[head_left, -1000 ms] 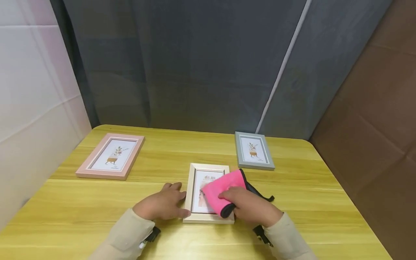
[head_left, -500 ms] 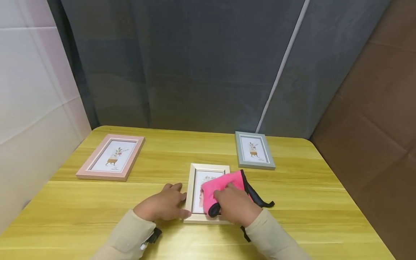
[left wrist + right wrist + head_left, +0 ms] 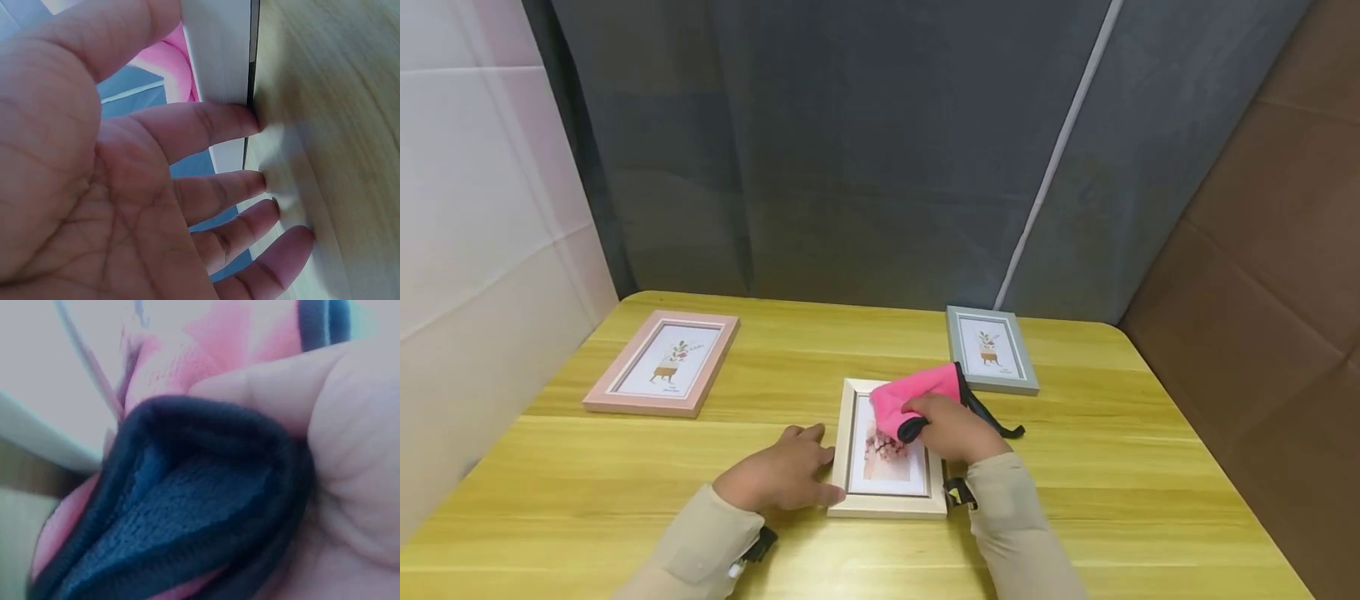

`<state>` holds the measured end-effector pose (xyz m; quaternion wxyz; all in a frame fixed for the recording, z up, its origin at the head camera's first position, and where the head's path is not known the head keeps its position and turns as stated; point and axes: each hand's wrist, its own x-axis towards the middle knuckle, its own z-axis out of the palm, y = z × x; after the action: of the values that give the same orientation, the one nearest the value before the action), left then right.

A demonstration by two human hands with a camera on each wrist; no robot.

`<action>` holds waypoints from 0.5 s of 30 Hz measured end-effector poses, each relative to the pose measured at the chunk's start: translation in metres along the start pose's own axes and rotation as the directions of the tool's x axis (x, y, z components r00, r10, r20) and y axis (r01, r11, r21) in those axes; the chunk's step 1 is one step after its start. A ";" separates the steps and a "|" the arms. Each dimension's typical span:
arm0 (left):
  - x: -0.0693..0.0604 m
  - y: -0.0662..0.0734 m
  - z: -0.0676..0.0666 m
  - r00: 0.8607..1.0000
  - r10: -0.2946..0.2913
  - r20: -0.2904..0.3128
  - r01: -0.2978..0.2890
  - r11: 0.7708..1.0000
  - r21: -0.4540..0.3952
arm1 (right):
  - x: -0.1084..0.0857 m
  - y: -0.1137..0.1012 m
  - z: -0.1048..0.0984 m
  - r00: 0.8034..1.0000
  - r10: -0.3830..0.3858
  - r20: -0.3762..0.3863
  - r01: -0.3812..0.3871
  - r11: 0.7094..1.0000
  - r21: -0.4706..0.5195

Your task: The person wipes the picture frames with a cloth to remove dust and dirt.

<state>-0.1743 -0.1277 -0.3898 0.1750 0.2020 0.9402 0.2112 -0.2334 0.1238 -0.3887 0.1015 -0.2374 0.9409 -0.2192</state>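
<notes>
A cream picture frame (image 3: 887, 506) lies face up near the front of the table, with a pink flower picture under its pane. My left hand (image 3: 778, 475) rests against its left side, fingers spread and fairly straight. In the left wrist view, the thumb and index finger touch the frame's edge (image 3: 222, 56), the fingertips near the tabletop. My right hand (image 3: 955, 429) grips a folded pink cleaning cloth (image 3: 917, 396) with black edging, pressed onto the upper right of the pane. The right wrist view has the cloth's dark inner side (image 3: 187, 506) in its fold; most right fingers are hidden.
A pink picture frame (image 3: 602, 398) lies at the back left and a grey-blue one (image 3: 957, 350) at the back right, both on the yellow wood-grain table (image 3: 805, 354). A dark curtain (image 3: 850, 167) hangs behind, with pale and brown sheets at the sides.
My right hand has slid the cloth from the pane's lower right first leftward, then up toward the top, uncovering the flower picture. The left hand keeps its place on the frame's side.
</notes>
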 end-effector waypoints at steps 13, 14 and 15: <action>-0.001 0.001 0.000 1.000 -0.017 0.005 0.018 0.999 -0.029 | -0.004 0.016 -0.009 0.978 -0.030 -0.206 0.036 0.999 0.025; -0.001 0.001 0.000 1.000 -0.017 0.011 0.017 0.999 -0.030 | -0.003 0.015 -0.007 0.982 -0.027 -0.188 0.030 0.999 0.011; 0.000 0.001 0.000 1.000 -0.011 0.016 0.011 1.000 -0.025 | -0.003 0.014 -0.006 0.986 -0.024 -0.164 0.025 1.000 0.003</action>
<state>-0.1735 -0.1268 -0.3893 0.1859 0.1963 0.9372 0.2204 -0.2383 0.1387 -0.3900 0.0216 -0.2299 0.9426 -0.2415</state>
